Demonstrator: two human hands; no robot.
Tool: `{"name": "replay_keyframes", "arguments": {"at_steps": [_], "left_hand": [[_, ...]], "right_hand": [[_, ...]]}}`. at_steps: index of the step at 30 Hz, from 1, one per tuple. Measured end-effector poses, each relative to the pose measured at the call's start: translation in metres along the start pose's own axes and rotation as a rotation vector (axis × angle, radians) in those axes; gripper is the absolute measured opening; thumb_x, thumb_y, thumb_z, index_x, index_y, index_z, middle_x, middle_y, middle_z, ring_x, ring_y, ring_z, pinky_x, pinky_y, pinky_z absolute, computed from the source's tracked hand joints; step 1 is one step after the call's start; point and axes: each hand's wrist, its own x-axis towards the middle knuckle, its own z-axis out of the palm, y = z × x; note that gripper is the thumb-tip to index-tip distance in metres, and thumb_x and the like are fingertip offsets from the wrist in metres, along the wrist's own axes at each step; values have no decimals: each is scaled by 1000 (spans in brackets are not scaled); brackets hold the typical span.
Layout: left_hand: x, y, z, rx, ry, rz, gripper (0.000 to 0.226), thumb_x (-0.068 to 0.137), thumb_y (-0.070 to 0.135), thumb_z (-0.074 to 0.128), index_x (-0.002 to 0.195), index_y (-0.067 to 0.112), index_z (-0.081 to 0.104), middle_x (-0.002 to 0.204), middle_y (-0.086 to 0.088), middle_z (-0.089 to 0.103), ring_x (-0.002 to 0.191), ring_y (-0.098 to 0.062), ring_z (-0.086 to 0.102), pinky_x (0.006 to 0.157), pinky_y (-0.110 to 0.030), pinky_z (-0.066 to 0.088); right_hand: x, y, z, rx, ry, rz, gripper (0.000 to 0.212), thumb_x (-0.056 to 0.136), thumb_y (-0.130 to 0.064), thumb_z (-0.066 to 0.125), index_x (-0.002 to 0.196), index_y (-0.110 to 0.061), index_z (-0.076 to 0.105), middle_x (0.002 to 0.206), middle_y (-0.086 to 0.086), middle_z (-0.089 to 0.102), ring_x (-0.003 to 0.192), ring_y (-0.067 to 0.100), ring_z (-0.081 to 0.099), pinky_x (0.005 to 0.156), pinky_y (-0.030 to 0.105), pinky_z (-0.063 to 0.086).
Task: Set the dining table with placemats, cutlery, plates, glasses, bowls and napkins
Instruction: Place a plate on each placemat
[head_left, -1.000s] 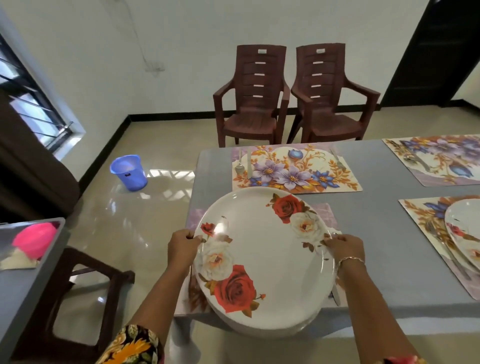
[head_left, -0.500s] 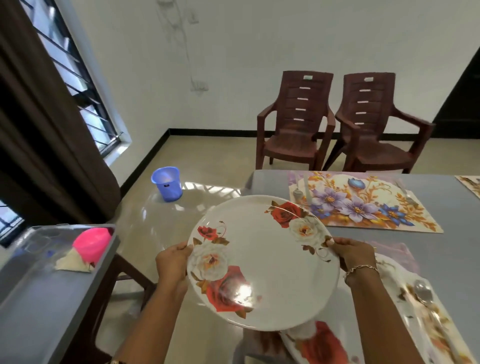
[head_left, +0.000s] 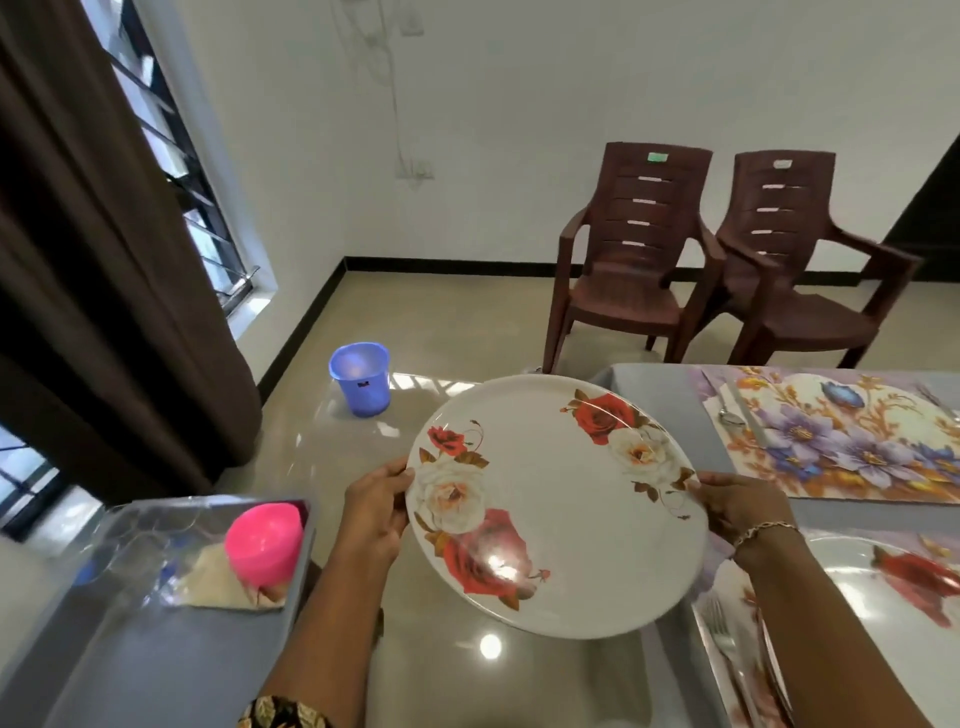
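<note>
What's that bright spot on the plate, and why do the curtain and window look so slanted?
Head view: the spot on the plate is glare from a light, likely overhead; a second one shines on the glossy floor. Head view: the wide-angle lens tilts the curtain and window near the edge, and the fork at lower right is smeared by blur.

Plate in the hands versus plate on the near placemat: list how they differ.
The held plate is gripped at opposite rims by the left hand and right hand; the set plate is untouched. The held plate is tilted in the air; the set plate lies flat on its placemat. Both are white with red roses.
</note>
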Motion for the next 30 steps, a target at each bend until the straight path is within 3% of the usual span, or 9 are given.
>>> {"name": "replay_keyframes", "arguments": {"at_steps": [4,9,15,18,20,22,26,28,30], "left_hand": [[51,15,22,76,-54,-11,29,93,-9,39,115,-7,57,72,-9,70,75,-25,60,73,-36,49],[139,36,67,188,-161,-43,30,93,-8,38,117,-6,56,90,-15,65,79,-27,61,71,-35,50],[234,68,150,308,-253,-114,25,87,-12,43,96,-1,63,65,-8,68,68,-23,60,45,-21,52],[271,82,194,365,-287,-142,29,86,-15,41,87,4,63,58,-4,68,68,-22,59,48,-24,53],[293,87,221,408,-314,-156,30,86,-16,39,97,0,63,73,-11,69,72,-25,60,59,-30,54],[315,89,248,450,-345,-169,32,86,-16,38,105,-4,61,88,-18,66,77,-28,61,68,-36,52],[356,90,307,532,-443,-162,34,83,-18,40,100,-1,64,80,-12,65,70,-25,60,60,-30,52],[378,90,342,565,-507,-168,36,81,-19,40,102,-2,64,76,-11,65,69,-25,59,59,-29,53],[407,86,379,611,-580,-179,35,82,-19,41,103,-5,63,70,-11,67,69,-27,60,59,-30,53]], "right_hand": [[21,-20,19,56,44,11,28,80,11,60,108,10,60,72,10,57,61,20,51,38,13,48],[72,-44,37,125,95,6,28,82,12,57,110,13,58,73,11,57,62,22,53,38,14,48],[147,-76,49,193,237,37,29,79,13,60,109,14,58,82,16,61,64,21,54,40,14,49],[177,-92,52,214,291,52,27,79,13,60,106,11,59,98,22,61,66,22,56,47,18,52],[194,-101,51,221,330,66,19,79,14,61,96,8,62,102,25,62,67,23,58,51,22,53],[210,-108,50,271,360,84,16,78,17,58,92,10,61,91,22,64,63,25,55,44,19,52],[242,-111,48,350,454,101,30,78,19,57,107,17,56,45,4,62,43,18,59,37,16,48],[257,-114,48,389,520,113,31,77,18,58,108,17,56,45,4,62,35,11,58,36,15,47],[271,-118,47,427,581,121,33,78,18,58,111,17,55,62,10,63,44,19,60,36,16,48]]}}
